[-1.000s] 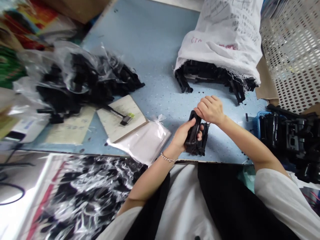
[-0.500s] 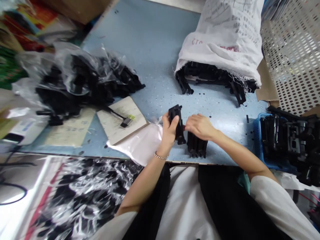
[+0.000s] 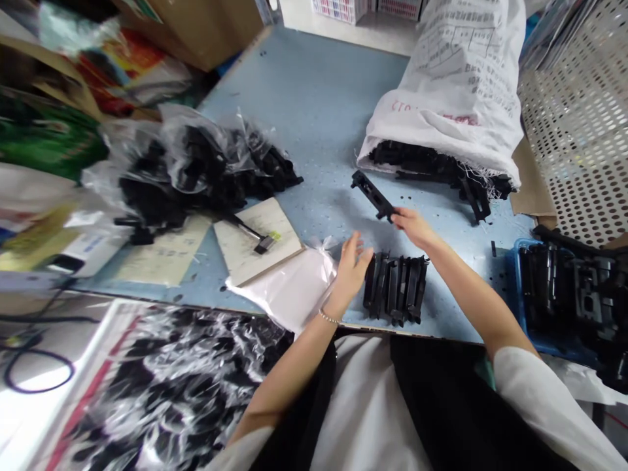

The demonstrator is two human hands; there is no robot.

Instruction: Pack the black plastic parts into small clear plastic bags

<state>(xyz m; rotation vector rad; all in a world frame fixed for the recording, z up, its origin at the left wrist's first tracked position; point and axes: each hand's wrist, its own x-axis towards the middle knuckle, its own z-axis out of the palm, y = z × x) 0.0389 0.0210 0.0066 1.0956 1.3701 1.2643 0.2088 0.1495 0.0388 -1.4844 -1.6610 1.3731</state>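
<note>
Between the thumb and fingers of my right hand (image 3: 413, 226) is one end of a long black plastic part (image 3: 373, 196). It points away to the upper left, raised over the blue tabletop. My left hand (image 3: 352, 267) has its fingers apart and holds nothing. Right beside its thumb stands a row of several similar black plastic parts (image 3: 395, 288), side by side near the table's front edge. Above my right hand lies a white woven sack (image 3: 446, 111), its mouth facing me, with more black parts (image 3: 426, 157) showing inside.
A hammer (image 3: 262, 243) rests on a pale board (image 3: 245, 261), beside a white plastic bag (image 3: 289, 288). Bagged black parts (image 3: 196, 163) are heaped at left. At right are a blue basket (image 3: 519, 281) of black parts and a perforated white panel (image 3: 574, 118).
My left hand has let go of its black part, and the row at the front edge is longer. My right hand has moved up and now holds a black part out near the sack.
</note>
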